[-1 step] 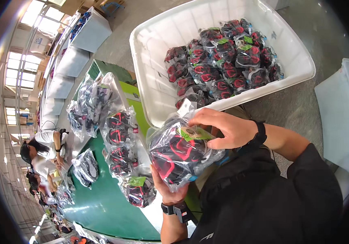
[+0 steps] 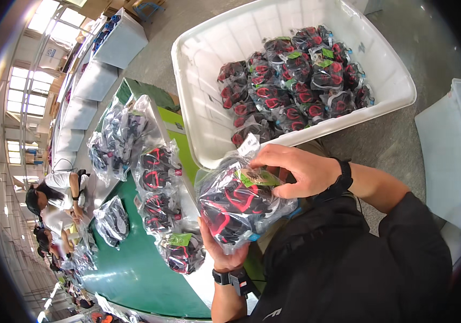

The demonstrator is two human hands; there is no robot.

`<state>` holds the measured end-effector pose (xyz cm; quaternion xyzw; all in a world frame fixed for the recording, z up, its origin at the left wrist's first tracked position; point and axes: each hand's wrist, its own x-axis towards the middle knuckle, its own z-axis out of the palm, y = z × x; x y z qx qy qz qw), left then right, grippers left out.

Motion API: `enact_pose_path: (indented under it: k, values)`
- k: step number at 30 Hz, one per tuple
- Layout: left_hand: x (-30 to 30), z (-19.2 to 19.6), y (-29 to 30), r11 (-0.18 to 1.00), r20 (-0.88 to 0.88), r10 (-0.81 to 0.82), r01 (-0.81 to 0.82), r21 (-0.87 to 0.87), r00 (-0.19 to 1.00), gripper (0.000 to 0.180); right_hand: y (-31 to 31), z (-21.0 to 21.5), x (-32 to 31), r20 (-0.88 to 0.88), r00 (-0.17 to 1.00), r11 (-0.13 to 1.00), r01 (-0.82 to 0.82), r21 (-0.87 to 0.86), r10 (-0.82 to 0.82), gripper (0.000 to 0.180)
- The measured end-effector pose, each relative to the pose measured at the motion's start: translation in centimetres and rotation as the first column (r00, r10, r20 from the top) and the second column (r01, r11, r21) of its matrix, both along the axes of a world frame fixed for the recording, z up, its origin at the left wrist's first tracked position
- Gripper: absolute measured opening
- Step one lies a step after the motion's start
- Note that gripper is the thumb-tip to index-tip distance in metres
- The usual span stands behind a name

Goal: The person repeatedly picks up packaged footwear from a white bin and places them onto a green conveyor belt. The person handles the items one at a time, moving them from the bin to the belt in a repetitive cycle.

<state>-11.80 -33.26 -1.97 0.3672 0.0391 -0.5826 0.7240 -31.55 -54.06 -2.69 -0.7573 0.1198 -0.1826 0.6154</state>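
Note:
I hold a clear plastic bag (image 2: 233, 207) of black-and-red goods, which look like footwear, in front of me at the table's edge. My left hand (image 2: 224, 252) grips it from below, thumb up along its near left side. Across its upper right side, my right hand (image 2: 303, 171) curls over with thumb and fingers closed on the plastic, beside a green tag (image 2: 256, 177). A white flap (image 2: 249, 144) sticks up from the bag's top. Some of my fingers are hidden by the bag. On the left, similar bags (image 2: 159, 210) stand in a row along the table.
A large white bin (image 2: 198, 124) ahead holds many similar bags. The green tabletop (image 2: 150, 285) carries a dark bagged item (image 2: 112, 222) and a heap of greyish bags (image 2: 117, 140). Co-workers (image 2: 61, 194) are at the far left. Another white bin (image 2: 448, 156) stands at right.

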Motion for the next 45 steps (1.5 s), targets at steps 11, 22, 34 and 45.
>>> enact_pose_path:
  k: [11, 22, 34, 45]
  values:
    - [-1.7, 1.0, 1.5, 0.998, 0.033, -0.05, 0.048, 0.05, 0.998, 0.065, 1.6, -0.8, -0.1, 0.048, 0.984, 0.919, 0.179, -0.352, -0.173, 0.035]
    - [-1.8, -0.8, 3.3, 0.996, 0.046, -0.08, 0.082, -0.041, 0.996, 0.083, 2.6, 1.8, -1.5, 0.1, 0.959, 0.899, 0.282, -0.335, -0.264, 0.042]
    - [-1.6, -0.8, 3.5, 0.983, -0.28, -0.066, 0.014, -0.186, 0.958, 0.088, 2.5, 2.1, -1.8, 0.038, 0.965, 0.925, 0.259, -0.276, -0.259, 0.041]
    - [-2.2, 0.7, 1.3, 0.989, -0.374, -0.053, -0.004, -0.15, 0.926, 0.078, 1.8, 1.4, -1.5, 0.033, 0.96, 0.939, 0.279, -0.203, -0.278, 0.034]
